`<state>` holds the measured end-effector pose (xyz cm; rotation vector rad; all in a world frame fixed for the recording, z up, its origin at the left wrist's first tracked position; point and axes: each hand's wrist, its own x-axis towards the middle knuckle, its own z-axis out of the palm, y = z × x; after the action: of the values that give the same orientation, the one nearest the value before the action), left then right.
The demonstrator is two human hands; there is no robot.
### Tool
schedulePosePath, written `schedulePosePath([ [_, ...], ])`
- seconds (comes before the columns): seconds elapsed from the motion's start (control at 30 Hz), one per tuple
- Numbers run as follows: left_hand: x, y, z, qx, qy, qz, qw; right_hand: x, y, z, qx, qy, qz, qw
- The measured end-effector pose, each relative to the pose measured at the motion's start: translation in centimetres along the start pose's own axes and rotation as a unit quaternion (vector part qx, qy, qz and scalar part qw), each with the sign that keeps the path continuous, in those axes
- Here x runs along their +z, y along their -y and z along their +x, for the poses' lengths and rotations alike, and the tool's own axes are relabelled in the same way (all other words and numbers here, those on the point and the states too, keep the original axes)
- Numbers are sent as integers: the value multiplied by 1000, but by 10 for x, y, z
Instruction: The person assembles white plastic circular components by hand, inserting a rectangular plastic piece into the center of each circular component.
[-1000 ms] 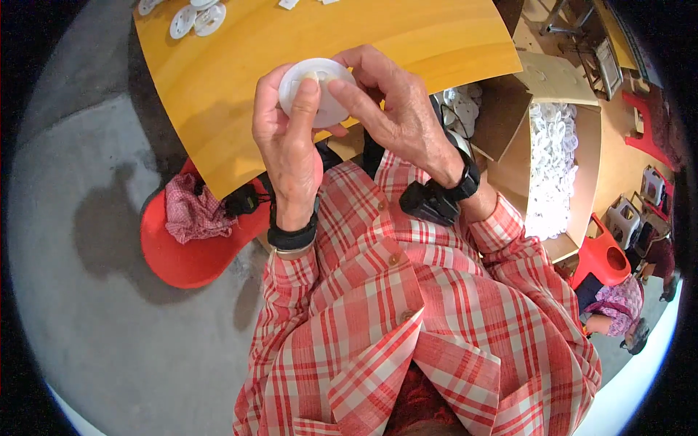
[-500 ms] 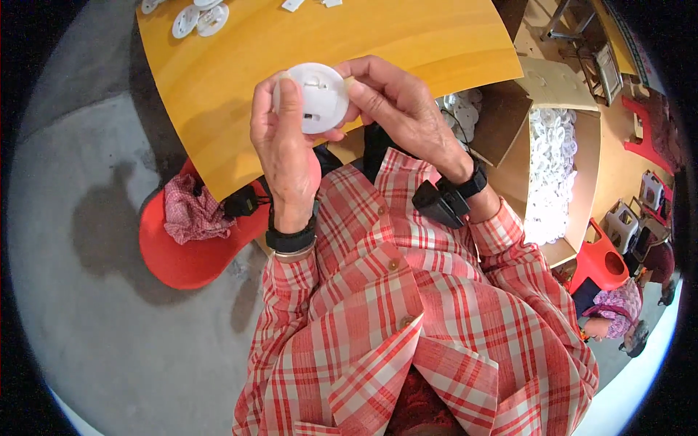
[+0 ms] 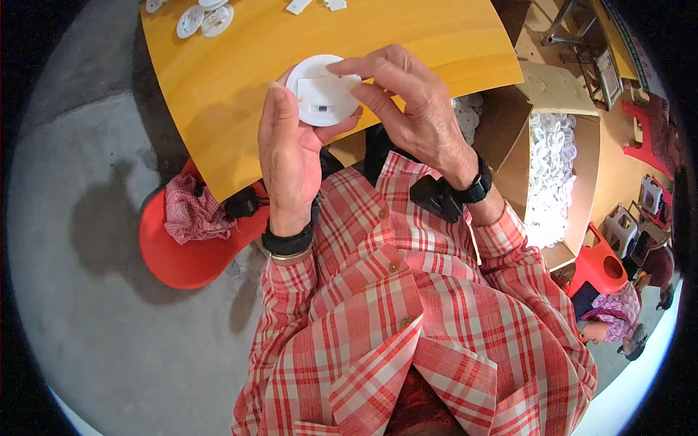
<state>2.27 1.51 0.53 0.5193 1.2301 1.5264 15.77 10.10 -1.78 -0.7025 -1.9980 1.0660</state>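
Head view, contents by size. One yellow wooden table [image 3: 247,80], its near edge beneath the hands. One open cardboard carton [image 3: 590,149], to the right, heaped with small white pieces [image 3: 550,178] too many to count. One red seat [image 3: 174,254], at lower left, bearing one checked cloth [image 3: 190,211].

Hands, two. Left hand [image 3: 291,152]: half curled, cradling the work, thumb raised at the left rim, fingers beneath. Right hand [image 3: 422,109]: thumb and forefinger slightly parted at the work's right side; whether they grip cannot be told.

White disc, one [image 3: 318,67]: held up in the left hand above the table's near edge. Looks like light, stiff, smooth plastic, perhaps a little slippery; best taken by the rim, with thin parts likely to crack if forced.

Loose discs, four visible [image 3: 217,20], table's far left corner. Rectangular plate, one [image 3: 320,93], across the held disc's face. Small flat pieces, two [image 3: 298,6], at the top edge. Dark slot, one [image 3: 323,109], near the plate's lower edge.
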Motion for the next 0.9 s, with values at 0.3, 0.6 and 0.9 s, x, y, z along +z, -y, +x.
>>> schedulePosePath([
  [0.3, 1, -2, -3, 18, 3, 7, 1000, 9, 3, 1, 9, -5, 48, 999],
  [0.6, -5, 3, -1, 10, -18, 38, 999, 10, 1, -3, 100, 40, 185, 977],
  [0.9, 3, 0, -1, 28, 10, 9, 1000, 8, -3, 2, 5, -17, 68, 997],
])
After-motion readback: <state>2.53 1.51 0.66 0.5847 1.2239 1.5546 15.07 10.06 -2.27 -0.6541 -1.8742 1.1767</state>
